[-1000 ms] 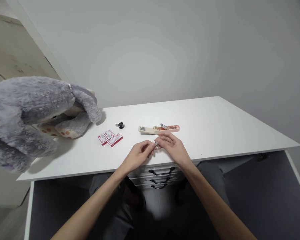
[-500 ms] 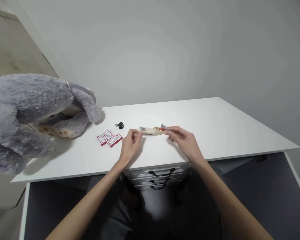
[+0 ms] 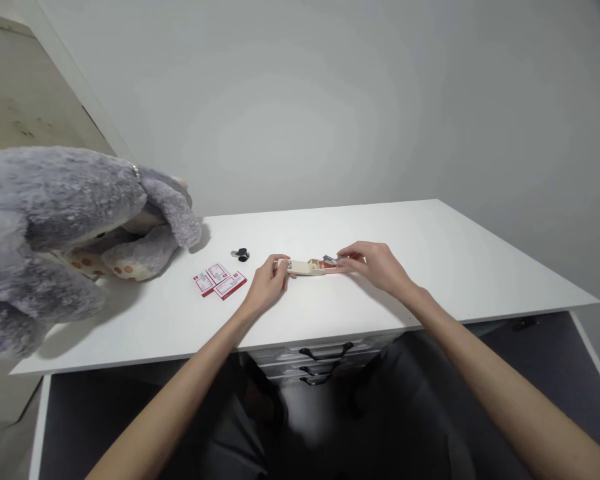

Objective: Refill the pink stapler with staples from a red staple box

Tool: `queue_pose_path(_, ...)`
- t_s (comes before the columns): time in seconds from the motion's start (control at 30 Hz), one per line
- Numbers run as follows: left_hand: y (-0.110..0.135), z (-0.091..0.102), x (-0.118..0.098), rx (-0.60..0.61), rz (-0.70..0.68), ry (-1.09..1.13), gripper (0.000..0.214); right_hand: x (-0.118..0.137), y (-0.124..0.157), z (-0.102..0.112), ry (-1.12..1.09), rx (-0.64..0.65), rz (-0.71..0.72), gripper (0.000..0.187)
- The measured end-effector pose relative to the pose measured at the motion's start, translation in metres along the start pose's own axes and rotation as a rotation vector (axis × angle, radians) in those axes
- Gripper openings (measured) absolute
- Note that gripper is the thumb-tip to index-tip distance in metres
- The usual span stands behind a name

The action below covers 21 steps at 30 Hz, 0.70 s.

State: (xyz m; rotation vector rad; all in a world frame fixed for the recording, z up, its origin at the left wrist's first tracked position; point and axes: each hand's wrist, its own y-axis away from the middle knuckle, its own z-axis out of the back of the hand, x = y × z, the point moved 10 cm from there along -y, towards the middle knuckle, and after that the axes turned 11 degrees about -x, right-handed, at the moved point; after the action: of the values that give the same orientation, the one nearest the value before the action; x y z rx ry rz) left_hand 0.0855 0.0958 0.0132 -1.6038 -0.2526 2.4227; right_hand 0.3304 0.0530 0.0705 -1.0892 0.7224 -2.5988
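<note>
A stapler (image 3: 304,268) lies unfolded on the white desk, with a cream arm on the left and a pink-orange part on the right. My left hand (image 3: 270,283) is closed around the cream end, thumb on top by its metal plate. At the other end, the fingers of my right hand (image 3: 375,262) are pinched at the metal strip (image 3: 330,259), which is tilted above the pink-orange part. My fingers cover much of that strip's right end. Left of my hands lie small red-and-white boxes (image 3: 221,281) and a black-and-metal staple remover (image 3: 241,255).
A large grey plush toy (image 3: 80,213) sits on the left of the desk (image 3: 430,253). Behind the desk rises a grey wall (image 3: 305,120). Drawers with black handles (image 3: 326,351) are below the front edge, between my legs.
My left hand has shifted slightly right and wrapped further round the cream end. My right hand has turned over the metal strip, with its wrist farther right. The view has tilted slightly.
</note>
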Motion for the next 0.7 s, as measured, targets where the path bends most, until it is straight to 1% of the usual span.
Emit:
queue_pose_path(0.1,0.001,0.001,0.002,0.010,-0.012,-0.004,0.041,0.002,0.000,-0.011,0.108,0.071,0.048,0.017)
queue_pose_path(0.23,0.001,-0.001,0.003,0.022,-0.017,-0.003,0.041,0.003,0.000,-0.018,0.202,0.077,0.103,0.019)
queue_pose_path(0.47,0.002,0.000,0.003,0.026,-0.029,-0.026,0.041,0.013,0.000,-0.018,0.299,0.086,0.172,0.020)
queue_pose_path(0.7,0.003,-0.001,0.001,0.028,-0.030,-0.034,0.040,0.011,0.001,-0.013,0.264,0.066,0.137,0.018)
